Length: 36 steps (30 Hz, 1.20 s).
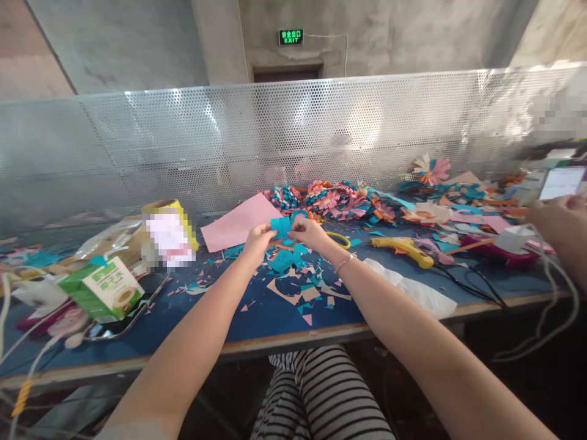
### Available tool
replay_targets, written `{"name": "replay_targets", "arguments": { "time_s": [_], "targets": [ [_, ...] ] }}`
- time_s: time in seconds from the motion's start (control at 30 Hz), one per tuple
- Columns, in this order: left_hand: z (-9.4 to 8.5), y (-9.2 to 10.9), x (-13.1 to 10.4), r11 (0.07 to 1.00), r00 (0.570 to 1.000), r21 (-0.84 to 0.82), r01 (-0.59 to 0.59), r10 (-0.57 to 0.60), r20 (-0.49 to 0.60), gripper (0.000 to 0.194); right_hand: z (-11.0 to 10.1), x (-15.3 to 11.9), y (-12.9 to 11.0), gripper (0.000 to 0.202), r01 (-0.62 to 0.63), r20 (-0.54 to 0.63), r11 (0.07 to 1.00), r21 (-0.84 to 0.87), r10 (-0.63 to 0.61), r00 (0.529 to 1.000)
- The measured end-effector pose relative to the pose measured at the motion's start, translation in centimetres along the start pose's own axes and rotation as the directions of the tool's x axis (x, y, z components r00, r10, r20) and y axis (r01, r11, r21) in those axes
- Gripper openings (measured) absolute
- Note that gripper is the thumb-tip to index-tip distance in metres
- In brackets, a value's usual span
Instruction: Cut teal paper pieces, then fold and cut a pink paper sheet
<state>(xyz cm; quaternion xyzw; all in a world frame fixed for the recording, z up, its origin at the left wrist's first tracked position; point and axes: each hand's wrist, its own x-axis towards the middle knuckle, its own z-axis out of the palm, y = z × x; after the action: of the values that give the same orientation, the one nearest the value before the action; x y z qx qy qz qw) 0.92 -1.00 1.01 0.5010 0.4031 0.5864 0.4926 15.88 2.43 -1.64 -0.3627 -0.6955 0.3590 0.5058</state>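
Observation:
A small piece of blue paper [280, 228] is pinched between both of my hands above the middle of the blue table. My left hand [259, 239] grips its left edge. At the other side my right hand [308, 233] has its fingers closed on it, and a bracelet circles that wrist. Just behind the hands lies a pink paper sheet [243, 221]. Blue, cream and pink paper scraps [293, 263] are strewn on the tabletop below them. Near my right wrist is a yellow ring-shaped handle [339, 239], partly hidden.
Paper pompoms [337, 201] are heaped along a perforated metal screen [192, 140]. A yellow glue gun [406, 249] with a black cord lies at right, beside white crumpled sheeting [413, 287]. A green-and-white carton [105, 290] stands left. Another person's hand [562, 220] is at far right near a phone [562, 183].

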Motion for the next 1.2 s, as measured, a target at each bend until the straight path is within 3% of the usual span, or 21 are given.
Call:
{"name": "replay_targets", "arguments": {
  "time_s": [0.33,0.63,0.83,1.0,1.2],
  "targets": [
    [0.0,-0.5,-0.1,0.998,0.991,-0.002,-0.055,0.055,0.122,0.017,-0.1,-0.7,-1.1,0.020,-0.006,0.030,0.982,0.186,0.001,1.000],
    [0.2,-0.3,-0.4,0.999,0.996,0.001,-0.048,0.048,0.077,0.016,0.0,-0.8,-1.5,0.019,-0.106,0.016,0.930,0.353,0.107,0.994],
    [0.3,0.1,-0.6,0.992,1.000,-0.129,0.002,-0.002,0.000,0.013,0.1,-0.9,-2.2,0.017,-0.161,-0.023,0.863,0.479,0.196,0.980],
    [0.3,0.6,-0.6,0.988,1.000,-0.154,0.013,-0.016,-0.014,0.014,-0.1,-1.1,-2.8,0.007,-0.138,-0.035,0.874,0.466,0.174,0.984],
    [0.0,0.4,-0.2,0.992,0.999,-0.112,-0.052,0.053,0.001,0.012,-0.1,-1.1,-2.8,0.014,-0.078,-0.044,0.919,0.387,0.103,0.994]
  ]
}}
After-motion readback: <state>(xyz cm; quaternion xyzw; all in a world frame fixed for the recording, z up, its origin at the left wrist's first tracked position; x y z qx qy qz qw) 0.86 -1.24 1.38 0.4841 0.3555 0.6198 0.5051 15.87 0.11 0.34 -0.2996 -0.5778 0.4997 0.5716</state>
